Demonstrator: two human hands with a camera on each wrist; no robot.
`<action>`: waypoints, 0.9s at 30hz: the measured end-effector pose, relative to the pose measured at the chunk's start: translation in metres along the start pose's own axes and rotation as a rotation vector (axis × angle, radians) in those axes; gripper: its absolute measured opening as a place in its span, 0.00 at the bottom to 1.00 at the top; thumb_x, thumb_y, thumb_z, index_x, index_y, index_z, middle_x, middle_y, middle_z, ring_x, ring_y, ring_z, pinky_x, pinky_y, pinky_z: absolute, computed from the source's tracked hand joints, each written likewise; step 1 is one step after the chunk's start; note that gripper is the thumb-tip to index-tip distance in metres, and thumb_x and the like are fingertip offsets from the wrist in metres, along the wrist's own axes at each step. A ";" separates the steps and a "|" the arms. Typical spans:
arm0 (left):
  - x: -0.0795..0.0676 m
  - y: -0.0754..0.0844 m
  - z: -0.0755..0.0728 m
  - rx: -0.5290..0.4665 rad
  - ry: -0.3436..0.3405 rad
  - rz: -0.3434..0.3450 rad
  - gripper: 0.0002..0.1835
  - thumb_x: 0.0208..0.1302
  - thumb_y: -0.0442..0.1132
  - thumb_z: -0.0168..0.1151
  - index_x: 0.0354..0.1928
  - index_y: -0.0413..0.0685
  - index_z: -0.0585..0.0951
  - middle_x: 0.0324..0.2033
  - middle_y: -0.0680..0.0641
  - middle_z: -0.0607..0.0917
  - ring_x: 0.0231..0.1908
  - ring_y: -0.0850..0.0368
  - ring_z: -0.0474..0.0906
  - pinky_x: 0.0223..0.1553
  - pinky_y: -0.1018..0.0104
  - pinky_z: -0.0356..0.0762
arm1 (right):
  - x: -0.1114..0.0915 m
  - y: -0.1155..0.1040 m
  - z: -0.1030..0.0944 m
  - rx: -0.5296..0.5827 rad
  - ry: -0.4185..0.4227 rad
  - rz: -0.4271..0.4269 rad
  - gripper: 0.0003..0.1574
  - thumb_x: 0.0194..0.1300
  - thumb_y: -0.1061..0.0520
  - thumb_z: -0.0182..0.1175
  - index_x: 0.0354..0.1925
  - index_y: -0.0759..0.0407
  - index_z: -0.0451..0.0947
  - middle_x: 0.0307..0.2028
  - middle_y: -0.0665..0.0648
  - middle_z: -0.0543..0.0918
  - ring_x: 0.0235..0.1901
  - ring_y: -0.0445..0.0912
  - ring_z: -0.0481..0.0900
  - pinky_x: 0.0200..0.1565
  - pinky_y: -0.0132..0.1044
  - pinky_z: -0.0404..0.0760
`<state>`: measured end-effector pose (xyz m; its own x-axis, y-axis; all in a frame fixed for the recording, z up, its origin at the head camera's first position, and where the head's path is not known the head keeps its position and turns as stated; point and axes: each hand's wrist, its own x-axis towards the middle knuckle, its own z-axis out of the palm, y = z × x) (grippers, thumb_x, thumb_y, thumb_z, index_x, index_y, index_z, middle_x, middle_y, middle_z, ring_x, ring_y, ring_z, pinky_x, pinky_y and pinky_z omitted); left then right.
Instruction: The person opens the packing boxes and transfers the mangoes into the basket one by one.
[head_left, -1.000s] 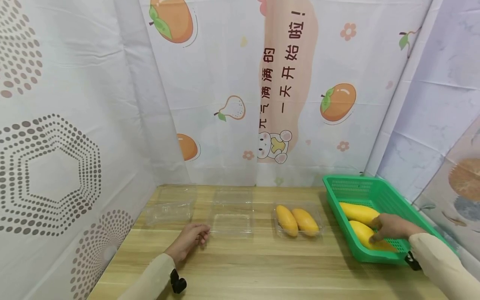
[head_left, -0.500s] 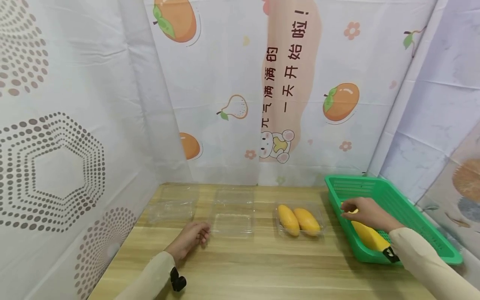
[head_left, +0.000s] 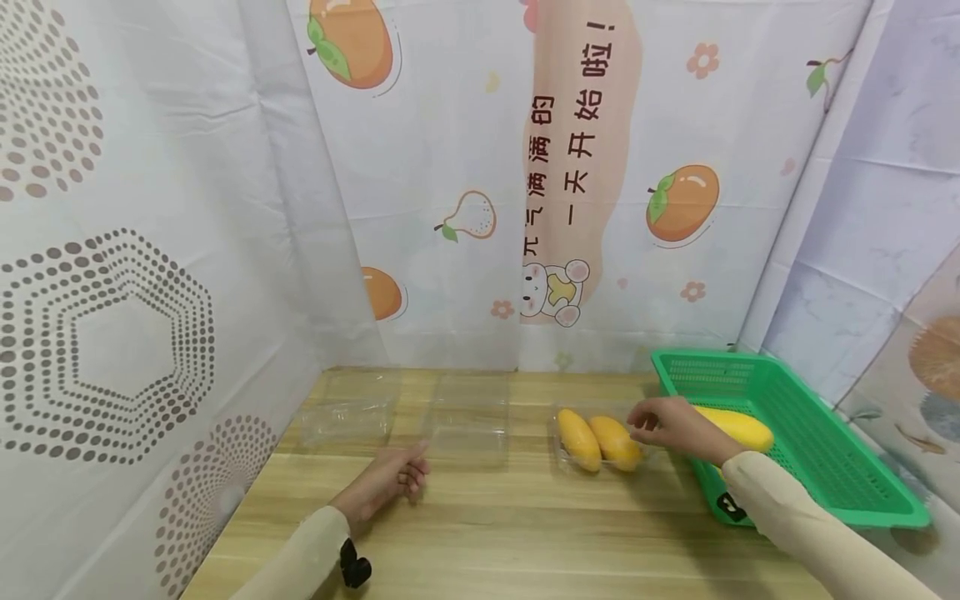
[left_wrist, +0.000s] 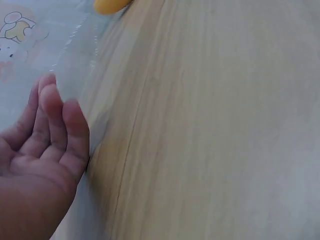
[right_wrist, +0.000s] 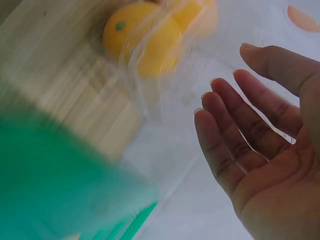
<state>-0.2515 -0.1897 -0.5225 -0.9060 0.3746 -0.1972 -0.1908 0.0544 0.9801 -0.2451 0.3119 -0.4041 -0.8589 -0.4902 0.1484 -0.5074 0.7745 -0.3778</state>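
Note:
My right hand hovers with nothing in it at the right edge of a clear plastic box. In the right wrist view, that hand's fingers are loosely extended and apart from the fruit. Two yellow-orange mangoes, one on the left and one on the right, lie side by side in the box. My left hand rests with relaxed, slightly bent fingers by the front left corner of a second clear box. The left wrist view shows its palm holding nothing.
A green perforated basket stands at the right, under my right forearm. Yellow mangoes lie in it, partly hidden by the sleeve. Another clear box sits at the left. A printed curtain hangs behind the wooden table.
My right hand has let go of the mangoes in the basket, lifted out and moved left to the filled box. The left hand has barely shifted.

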 end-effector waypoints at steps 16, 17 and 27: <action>0.027 0.000 0.079 0.102 -0.288 0.003 0.18 0.69 0.44 0.55 0.38 0.32 0.82 0.32 0.41 0.84 0.27 0.57 0.78 0.30 0.65 0.80 | 0.029 -0.028 0.043 0.012 -0.054 -0.108 0.09 0.60 0.57 0.66 0.40 0.58 0.82 0.29 0.44 0.81 0.28 0.36 0.76 0.31 0.31 0.77; 0.028 0.001 0.086 0.106 -0.300 0.006 0.18 0.69 0.44 0.55 0.38 0.32 0.82 0.32 0.40 0.84 0.27 0.57 0.78 0.30 0.65 0.80 | 0.030 -0.029 0.046 0.007 -0.045 -0.114 0.10 0.60 0.56 0.66 0.41 0.58 0.82 0.29 0.43 0.80 0.27 0.36 0.76 0.30 0.31 0.77; 0.048 0.009 0.131 0.081 -0.320 0.052 0.19 0.69 0.45 0.55 0.42 0.32 0.81 0.34 0.37 0.84 0.27 0.57 0.78 0.31 0.63 0.81 | 0.046 -0.044 0.061 -0.044 0.006 -0.110 0.12 0.56 0.53 0.70 0.39 0.54 0.83 0.24 0.39 0.76 0.24 0.33 0.72 0.28 0.30 0.75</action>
<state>-0.2472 -0.0496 -0.5205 -0.7465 0.6500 -0.1426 -0.1056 0.0959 0.9898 -0.2580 0.2304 -0.4365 -0.7981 -0.5709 0.1926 -0.6011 0.7329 -0.3186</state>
